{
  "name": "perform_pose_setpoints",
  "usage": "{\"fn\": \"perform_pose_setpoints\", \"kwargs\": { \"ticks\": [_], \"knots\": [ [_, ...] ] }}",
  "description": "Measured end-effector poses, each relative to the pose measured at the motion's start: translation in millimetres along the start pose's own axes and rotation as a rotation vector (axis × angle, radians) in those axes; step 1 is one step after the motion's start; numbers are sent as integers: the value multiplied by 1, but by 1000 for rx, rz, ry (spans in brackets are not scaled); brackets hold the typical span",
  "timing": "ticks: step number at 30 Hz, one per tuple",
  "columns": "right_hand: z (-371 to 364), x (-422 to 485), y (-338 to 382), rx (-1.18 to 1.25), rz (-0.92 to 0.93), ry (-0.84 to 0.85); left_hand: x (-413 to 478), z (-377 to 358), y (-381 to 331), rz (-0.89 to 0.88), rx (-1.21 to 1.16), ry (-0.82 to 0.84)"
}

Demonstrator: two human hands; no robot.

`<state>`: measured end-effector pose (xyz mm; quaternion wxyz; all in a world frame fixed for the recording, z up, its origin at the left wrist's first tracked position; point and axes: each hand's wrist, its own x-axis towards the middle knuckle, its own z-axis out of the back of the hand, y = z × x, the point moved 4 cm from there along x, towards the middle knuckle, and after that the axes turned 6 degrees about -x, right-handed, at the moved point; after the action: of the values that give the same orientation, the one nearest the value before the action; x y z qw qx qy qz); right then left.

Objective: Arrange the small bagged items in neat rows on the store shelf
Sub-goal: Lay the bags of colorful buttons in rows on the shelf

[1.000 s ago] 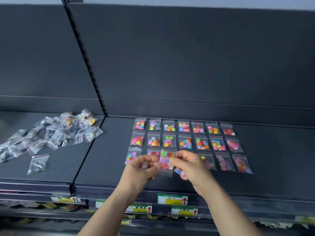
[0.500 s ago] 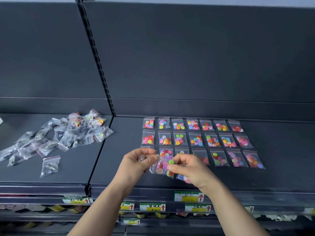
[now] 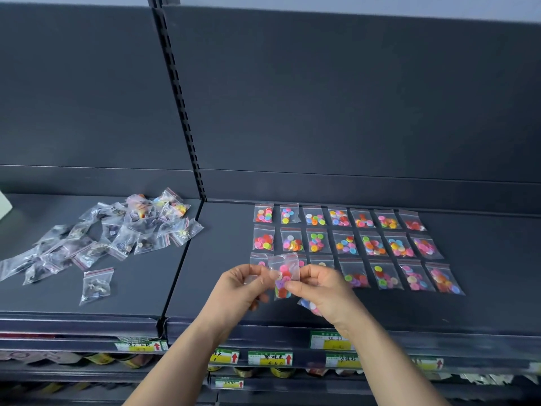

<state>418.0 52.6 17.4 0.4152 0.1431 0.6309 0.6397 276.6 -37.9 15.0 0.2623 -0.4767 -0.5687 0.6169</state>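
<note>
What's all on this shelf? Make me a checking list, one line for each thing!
Surface: dark shelf, flat, two sections side by side.
Job's things: button bags lie in three rows on the right section; held bag is up over the front row's left end.
Clutter: loose pile of bags on the left section; single bag lies apart in front of it.
Hands: left hand and right hand both pinch the held bag; second bag shows under the right hand.
Cables: nothing seen.
Surroundings: back panel behind; price tags on the shelf edges below.
</note>
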Motion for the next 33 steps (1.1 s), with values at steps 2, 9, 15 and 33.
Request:
{"fn": "perform_pose_setpoints", "kwargs": {
  "ticks": [2, 9, 15, 33],
  "knots": [
    [-3, 1, 0, -3, 4, -17, -1, 0, 2, -1, 53, 4],
    [2, 6, 1, 0, 24, -126, 1, 12, 7, -1, 93, -1],
    [-1, 6, -2, -147, 2, -83, -2, 15, 11, 14, 113, -15],
    [-9, 21, -30, -459, 36, -104, 19, 40, 26, 73, 686, -101]
  ]
}}
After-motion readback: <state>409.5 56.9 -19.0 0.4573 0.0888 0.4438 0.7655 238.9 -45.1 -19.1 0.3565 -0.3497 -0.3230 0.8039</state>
